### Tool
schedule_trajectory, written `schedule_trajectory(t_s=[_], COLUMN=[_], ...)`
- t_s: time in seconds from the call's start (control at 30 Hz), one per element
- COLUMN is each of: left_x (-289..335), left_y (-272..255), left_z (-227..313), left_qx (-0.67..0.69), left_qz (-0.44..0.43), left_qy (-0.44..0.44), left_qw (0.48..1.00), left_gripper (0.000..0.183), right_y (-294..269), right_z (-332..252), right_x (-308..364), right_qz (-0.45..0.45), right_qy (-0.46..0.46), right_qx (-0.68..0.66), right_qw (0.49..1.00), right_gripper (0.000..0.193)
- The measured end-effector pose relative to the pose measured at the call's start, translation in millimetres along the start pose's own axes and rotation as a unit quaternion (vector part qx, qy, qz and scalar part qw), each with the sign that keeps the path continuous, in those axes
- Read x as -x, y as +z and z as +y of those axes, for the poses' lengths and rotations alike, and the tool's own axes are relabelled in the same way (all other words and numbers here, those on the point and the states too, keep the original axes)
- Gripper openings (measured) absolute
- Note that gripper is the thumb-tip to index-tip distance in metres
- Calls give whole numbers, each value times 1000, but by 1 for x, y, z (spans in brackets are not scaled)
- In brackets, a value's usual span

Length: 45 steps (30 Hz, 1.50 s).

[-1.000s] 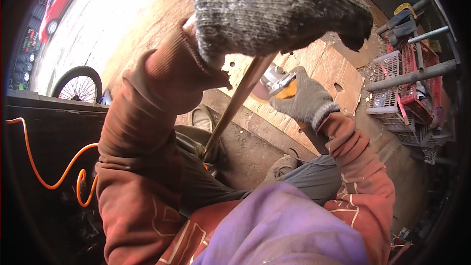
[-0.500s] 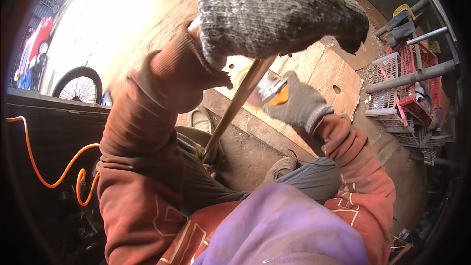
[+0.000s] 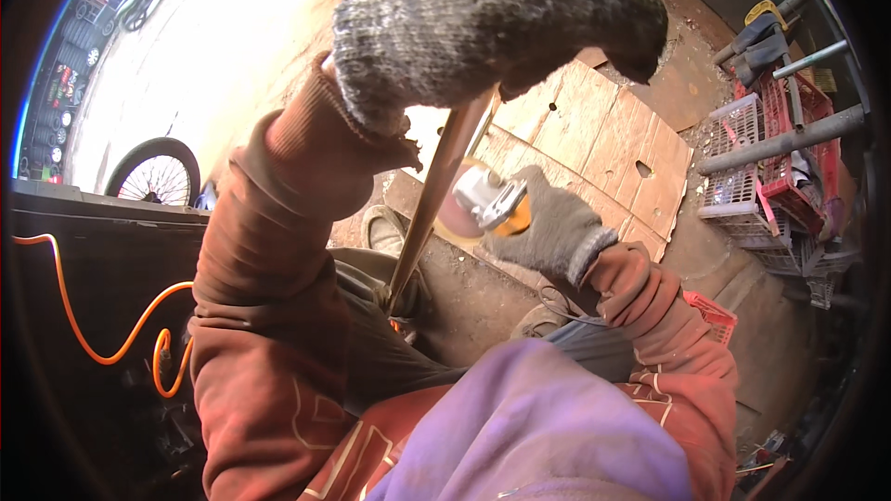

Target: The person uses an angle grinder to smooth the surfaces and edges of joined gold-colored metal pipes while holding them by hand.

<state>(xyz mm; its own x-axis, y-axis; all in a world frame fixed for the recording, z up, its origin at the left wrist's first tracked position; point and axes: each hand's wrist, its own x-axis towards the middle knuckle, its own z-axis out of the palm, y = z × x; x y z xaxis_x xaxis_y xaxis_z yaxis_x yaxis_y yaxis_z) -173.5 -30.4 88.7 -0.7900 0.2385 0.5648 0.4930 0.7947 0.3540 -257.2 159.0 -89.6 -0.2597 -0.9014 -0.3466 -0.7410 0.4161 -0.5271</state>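
Note:
My left hand [image 3: 501,23], in a dirty grey knitted glove, is wrapped round a long, shiny brownish pole [image 3: 429,199] near its upper end. The pole slants down from that fist to beside my left shoe [image 3: 383,227]. Lower and to the right, my gloved right hand [image 3: 552,223] grips a small angle grinder [image 3: 494,197] with a silver head and a yellow-orange body. Its round disc [image 3: 457,213] is blurred and appears close to the pole's right side; I cannot tell whether they touch.
Flattened cardboard [image 3: 603,153] with holes lies on the floor ahead. At the right stand stacked plastic crates [image 3: 729,162] and grey metal pipes [image 3: 789,144]. A spoked wheel [image 3: 156,176] and an orange hose [image 3: 70,315] by a dark bench [image 3: 93,241] are at the left.
My right hand and the grinder have moved left and nearer to me, showing more of the disc. My left hand has shifted left and slightly up, still round the pole.

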Motion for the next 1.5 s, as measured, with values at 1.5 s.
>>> schedule_trajectory(t_s=[1.5], left_x=[16], left_y=[-3], left_z=[37], left_qx=[142], left_qz=[61], left_qy=[-600], left_qw=[785], left_gripper=[30], right_y=[52], right_z=[116], right_x=[49], right_qz=[75], right_qy=[-15], right_qx=[-776], right_qw=[625], right_gripper=[33])
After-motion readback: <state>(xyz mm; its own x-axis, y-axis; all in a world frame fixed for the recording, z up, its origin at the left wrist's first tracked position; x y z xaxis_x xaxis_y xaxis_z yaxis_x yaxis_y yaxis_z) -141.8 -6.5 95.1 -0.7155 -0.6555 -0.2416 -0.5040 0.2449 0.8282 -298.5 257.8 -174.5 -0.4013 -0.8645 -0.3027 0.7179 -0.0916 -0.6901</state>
